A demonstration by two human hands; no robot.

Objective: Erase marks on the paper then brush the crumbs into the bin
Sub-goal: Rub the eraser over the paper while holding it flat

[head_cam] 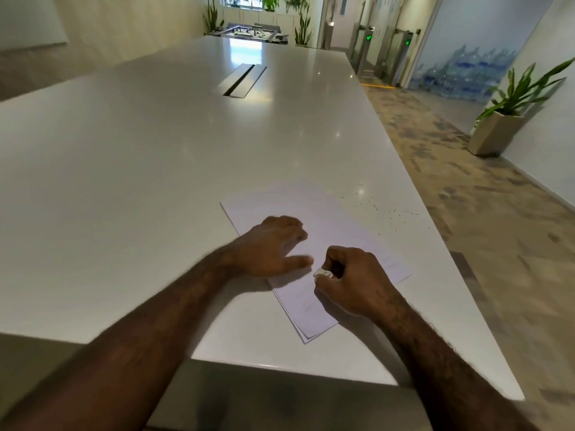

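Erasing was underway; right hand [357,281] gripped eraser [321,273], left hand [273,247] pressed paper [336,225] flat near table [155,181] edge; crumbs [389,213] needed brushing next.

No legible text, brand or number anywhere; only green check-mark signs glow on the turnstile gates [389,42] at one o'clock.

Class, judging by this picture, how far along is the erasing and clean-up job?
Done: some rubbing, since crumbs lie on the table. In hand: the right hand grips the eraser on the paper, which the left hand steadies. Left: brushing crumbs away; no bin is visible.
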